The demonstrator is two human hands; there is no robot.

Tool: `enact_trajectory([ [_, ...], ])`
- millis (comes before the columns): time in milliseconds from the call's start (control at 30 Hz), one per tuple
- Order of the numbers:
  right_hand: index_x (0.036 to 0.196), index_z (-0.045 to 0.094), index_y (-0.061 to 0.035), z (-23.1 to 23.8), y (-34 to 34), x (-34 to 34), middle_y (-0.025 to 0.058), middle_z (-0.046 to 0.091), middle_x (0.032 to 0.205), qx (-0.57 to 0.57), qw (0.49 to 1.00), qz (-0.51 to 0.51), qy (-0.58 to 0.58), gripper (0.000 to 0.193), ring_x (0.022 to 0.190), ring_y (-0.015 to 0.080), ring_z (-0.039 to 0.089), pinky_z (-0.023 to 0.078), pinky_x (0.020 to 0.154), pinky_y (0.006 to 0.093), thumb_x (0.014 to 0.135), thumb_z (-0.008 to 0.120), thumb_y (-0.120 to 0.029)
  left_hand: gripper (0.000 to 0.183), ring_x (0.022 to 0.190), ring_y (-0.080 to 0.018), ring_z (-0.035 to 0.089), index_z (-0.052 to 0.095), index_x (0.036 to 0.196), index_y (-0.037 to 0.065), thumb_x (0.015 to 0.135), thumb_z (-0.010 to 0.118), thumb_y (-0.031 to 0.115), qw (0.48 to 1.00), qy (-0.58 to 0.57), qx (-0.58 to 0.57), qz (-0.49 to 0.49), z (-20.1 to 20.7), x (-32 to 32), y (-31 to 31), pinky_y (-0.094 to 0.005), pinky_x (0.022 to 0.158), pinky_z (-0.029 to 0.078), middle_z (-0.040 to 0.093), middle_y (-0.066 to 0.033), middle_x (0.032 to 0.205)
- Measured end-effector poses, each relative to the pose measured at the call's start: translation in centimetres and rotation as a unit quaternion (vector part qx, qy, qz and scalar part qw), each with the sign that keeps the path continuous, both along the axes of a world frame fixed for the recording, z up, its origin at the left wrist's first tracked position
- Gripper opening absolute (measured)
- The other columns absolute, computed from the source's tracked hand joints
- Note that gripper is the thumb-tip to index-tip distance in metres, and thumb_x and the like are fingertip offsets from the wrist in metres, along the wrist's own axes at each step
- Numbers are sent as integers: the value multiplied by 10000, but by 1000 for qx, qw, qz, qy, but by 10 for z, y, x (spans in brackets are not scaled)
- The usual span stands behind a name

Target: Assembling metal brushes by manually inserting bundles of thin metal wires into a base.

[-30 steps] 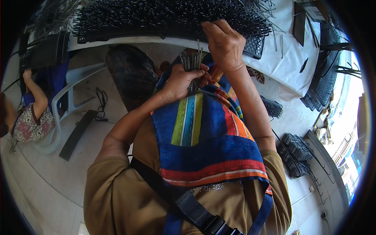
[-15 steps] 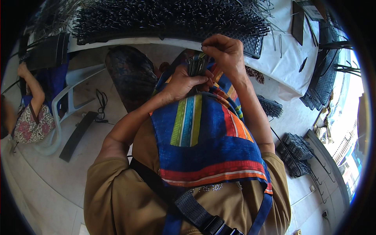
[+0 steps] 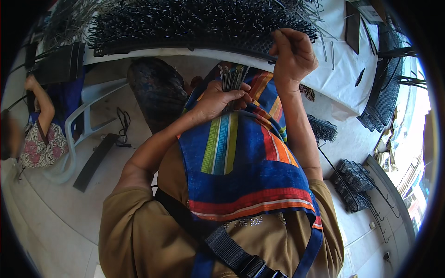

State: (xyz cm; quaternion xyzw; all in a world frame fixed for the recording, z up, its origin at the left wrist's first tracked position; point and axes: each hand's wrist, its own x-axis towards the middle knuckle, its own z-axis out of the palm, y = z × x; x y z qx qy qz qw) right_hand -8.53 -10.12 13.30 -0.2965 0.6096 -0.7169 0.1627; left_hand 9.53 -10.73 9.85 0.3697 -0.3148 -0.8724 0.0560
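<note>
My left hand (image 3: 217, 100) is wrapped round a bundle of thin dark metal rods (image 3: 233, 78), held upright above my lap. Up at the right part of a black perforated tray (image 3: 256, 47) is my right hand (image 3: 296, 59), its thumb and fingers curled together in a pinch. Whatever those fingertips hold, if anything, is too small to make out. Many similar dark rods (image 3: 199, 25) stand packed in the tray. My blue apron (image 3: 250, 180) with coloured stripes covers my front and lap.
A white-covered table (image 3: 331, 85) carries the tray and loose rods. Black mesh racks (image 3: 387, 92) stand at its right end, and wire-hooked dark bundles (image 3: 354, 178) lie on the floor. At left, a person's arm (image 3: 44, 104) shows near a pale plastic chair (image 3: 76, 134).
My right hand has moved up and to the right, from beside the bundle to the tray. My left hand keeps its grip on the rods, almost in the same place.
</note>
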Motion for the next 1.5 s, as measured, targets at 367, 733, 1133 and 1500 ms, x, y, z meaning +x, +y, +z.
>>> enact_trajectory([
  [367, 802, 633, -50, 5, -1, 3, 71, 635, 740, -2, 886, 89, 454, 143, 619, 226, 642, 514, 539, 306, 692, 679, 28, 206, 698, -157, 662, 585, 1069, -43, 877, 518, -8, 999, -1, -29, -27, -9, 3, 9, -269, 661, 547, 679, -148, 854],
  [733, 808, 611, -47, -1, 2, 28, 72, 625, 818, 15, 796, 254, 549, 178, 598, 191, 623, 493, 507, 296, 631, 618, -31, 111, 659, -163, 653, 590, 963, -30, 862, 544, -19, 997, -34, -59, -44, -11, 3, 9, -258, 614, 536, 681, -144, 821],
  [1133, 852, 700, -77, -19, -7, -2, 60, 640, 766, 157, 835, 129, 512, 101, 654, 198, 651, 503, 581, 283, 754, 700, -54, 140, 729, -188, 649, 595, 1012, 11, 872, 582, 13, 987, -18, 97, 127, -15, -1, -3, -294, 633, 524, 675, -133, 851],
  [1500, 878, 657, 24, -26, 33, 17, 44, 657, 708, 210, 953, 195, -101, 113, 555, 53, 547, 415, 468, 208, 773, 688, -6, 125, 733, -226, 667, 612, 985, -8, 862, 586, -7, 974, 37, 144, 173, 5, -14, -9, -336, 647, 552, 671, -143, 837],
])
